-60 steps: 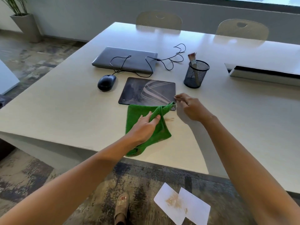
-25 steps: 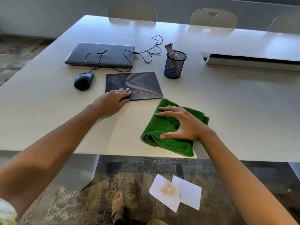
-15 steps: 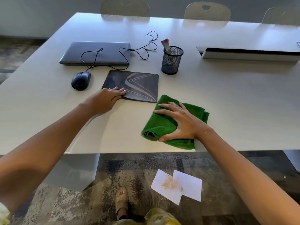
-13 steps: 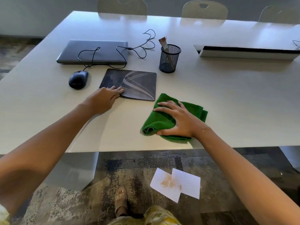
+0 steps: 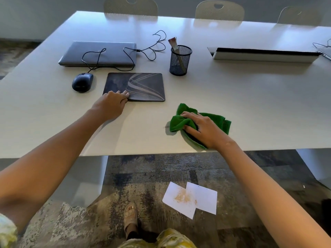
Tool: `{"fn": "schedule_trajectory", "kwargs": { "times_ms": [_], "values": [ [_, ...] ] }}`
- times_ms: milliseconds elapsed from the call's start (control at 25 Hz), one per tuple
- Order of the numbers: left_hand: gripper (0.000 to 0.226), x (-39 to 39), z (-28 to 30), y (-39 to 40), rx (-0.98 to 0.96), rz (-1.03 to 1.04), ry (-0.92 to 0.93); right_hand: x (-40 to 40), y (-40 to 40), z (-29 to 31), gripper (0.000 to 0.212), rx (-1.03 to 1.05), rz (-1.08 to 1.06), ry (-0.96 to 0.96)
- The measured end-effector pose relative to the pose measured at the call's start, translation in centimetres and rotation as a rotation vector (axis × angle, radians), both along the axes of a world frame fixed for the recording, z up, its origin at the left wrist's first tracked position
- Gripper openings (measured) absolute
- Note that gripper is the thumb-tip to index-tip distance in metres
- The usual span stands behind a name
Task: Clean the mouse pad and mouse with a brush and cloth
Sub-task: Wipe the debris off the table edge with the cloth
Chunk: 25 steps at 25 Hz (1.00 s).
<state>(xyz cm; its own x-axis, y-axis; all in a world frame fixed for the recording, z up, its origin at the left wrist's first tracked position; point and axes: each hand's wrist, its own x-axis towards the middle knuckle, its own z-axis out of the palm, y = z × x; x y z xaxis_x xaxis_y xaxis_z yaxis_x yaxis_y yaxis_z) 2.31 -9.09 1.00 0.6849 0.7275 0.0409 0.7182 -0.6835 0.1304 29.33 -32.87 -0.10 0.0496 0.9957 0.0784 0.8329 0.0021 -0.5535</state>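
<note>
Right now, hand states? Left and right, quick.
Left hand: open, straight fingers pressing the near edge of the mouse pad.
Right hand: closed, fingers curled into the bunched green cloth on the table.

place: office meeting room | showing it: long pale table [image 5: 250, 97] carrying closed laptop [image 5: 100, 52], mesh pen cup [image 5: 180, 60]; matching chairs [image 5: 219, 8] lining far side; carpet tiles [image 5: 143, 176] covering floor

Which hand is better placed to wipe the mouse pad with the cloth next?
Right, probably. The right hand already grips the green cloth just beside the mouse pad, while the left hand rests on the pad's near edge, steadying it.
</note>
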Motion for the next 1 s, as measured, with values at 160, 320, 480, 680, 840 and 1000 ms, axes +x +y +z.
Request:
{"fn": "schedule_trajectory", "kwargs": {
  "times_ms": [160,320,480,680,840,1000],
  "values": [
    [0.057,0.8,-0.6,-2.3,-0.147,0.131,-0.092,1.0,-2.6,0.0,0.045,-0.017,-0.051,0.105],
    [0.058,2.4,-1.4,-5.4,-0.264,0.259,-0.336,1.8,-5.4,0.7,0.021,0.004,0.008,0.22],
    [0.057,2.4,-2.0,-6.7,-0.263,0.285,-0.399,3.3,-7.7,1.4,0.021,-0.067,-0.081,0.512],
    [0.054,1.7,-2.9,-7.4,-0.184,0.25,-0.434,6.1,-6.6,4.8,0.018,0.209,-0.313,0.741],
    [0.053,1.9,-2.9,-7.7,-0.159,0.262,-0.453,3.9,-1.5,7.2,0.021,0.26,-0.186,0.225],
    [0.052,1.6,-2.9,-7.8,-0.173,0.268,-0.527,-2.5,4.8,6.5,0.039,0.27,0.099,-0.241]
  ]
}}
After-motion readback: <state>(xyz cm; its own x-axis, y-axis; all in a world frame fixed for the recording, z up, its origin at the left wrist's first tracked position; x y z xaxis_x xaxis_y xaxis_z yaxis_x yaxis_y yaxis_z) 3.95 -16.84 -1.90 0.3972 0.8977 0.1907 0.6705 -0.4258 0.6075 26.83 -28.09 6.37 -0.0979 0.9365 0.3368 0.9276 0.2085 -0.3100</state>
